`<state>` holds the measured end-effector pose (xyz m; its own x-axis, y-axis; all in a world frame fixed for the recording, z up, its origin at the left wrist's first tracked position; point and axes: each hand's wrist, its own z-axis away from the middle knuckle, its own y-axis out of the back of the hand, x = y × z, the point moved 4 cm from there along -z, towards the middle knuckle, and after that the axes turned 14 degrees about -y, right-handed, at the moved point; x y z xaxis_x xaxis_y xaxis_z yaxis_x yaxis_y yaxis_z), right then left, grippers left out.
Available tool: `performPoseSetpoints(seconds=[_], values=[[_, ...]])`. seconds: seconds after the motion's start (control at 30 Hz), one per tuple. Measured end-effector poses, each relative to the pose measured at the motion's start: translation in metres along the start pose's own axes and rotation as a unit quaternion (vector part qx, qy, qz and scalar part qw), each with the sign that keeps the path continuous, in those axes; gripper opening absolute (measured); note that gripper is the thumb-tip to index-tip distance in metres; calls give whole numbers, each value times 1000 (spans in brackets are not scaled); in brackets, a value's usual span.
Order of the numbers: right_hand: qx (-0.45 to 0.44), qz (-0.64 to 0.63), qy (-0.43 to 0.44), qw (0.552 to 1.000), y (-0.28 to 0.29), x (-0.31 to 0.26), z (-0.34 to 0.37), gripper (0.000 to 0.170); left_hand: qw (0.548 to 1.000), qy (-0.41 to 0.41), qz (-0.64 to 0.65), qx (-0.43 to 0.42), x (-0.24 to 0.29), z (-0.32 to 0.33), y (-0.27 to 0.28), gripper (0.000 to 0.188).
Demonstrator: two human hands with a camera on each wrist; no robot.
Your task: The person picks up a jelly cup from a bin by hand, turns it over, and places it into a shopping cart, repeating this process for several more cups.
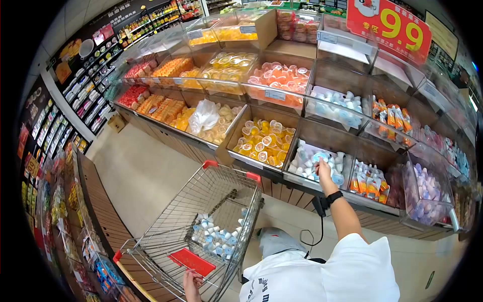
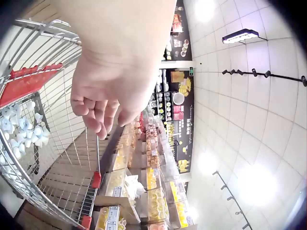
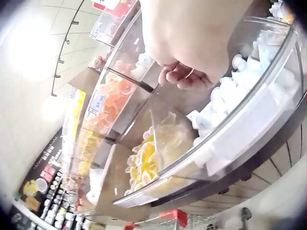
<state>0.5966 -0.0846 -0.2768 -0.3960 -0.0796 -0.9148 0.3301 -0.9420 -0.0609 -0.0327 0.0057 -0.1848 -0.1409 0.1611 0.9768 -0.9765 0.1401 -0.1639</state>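
My right hand (image 1: 324, 171) reaches into a bin of white jelly cups (image 1: 302, 168) with pale blue lids. Its fingers (image 3: 184, 79) are bent in the right wrist view, one wearing a ring. A blue-lidded cup (image 1: 319, 158) shows right at the fingertips in the head view; I cannot tell if they grip it. Low on the left, my left hand (image 1: 191, 284) hangs loosely curled beside the red panel (image 1: 192, 261) of a wire shopping cart (image 1: 168, 211), holding nothing. Many similar white and blue cups (image 1: 219, 236) lie in the cart.
Yellow jelly cups (image 1: 264, 143) fill the bin to the left, orange pouches (image 1: 370, 181) the one to the right. Clear panels (image 3: 240, 120) edge the bins. A white plastic bag (image 1: 204, 116) lies on cups farther left. Another display (image 1: 83, 221) stands left of the cart.
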Motion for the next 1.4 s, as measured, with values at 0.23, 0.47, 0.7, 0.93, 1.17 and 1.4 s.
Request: performPoseSetpoints(seconds=[0.23, 0.47, 0.7, 0.93, 1.17, 1.4], values=[[-21, 156, 73, 985, -120, 17, 15, 27, 993, 39, -104, 41, -34, -33, -1, 24], [-321, 346, 139, 871, -287, 91, 124, 18, 911, -14, -413, 3, -97, -37, -4, 17], [-325, 644, -42, 691, -331, 214, 57, 24, 884, 52, -458, 75, -145, -29, -16, 15], [-438, 851, 183, 223, -371, 301, 56, 10, 806, 127, -564, 123, -133, -55, -32, 10], [-456, 868, 184, -76, -371, 370, 53, 9, 794, 148, -571, 148, -138, -59, -29, 9], [-508, 840, 146, 122, -374, 392, 52, 14, 791, 176, -566, 149, -145, -52, -23, 10]])
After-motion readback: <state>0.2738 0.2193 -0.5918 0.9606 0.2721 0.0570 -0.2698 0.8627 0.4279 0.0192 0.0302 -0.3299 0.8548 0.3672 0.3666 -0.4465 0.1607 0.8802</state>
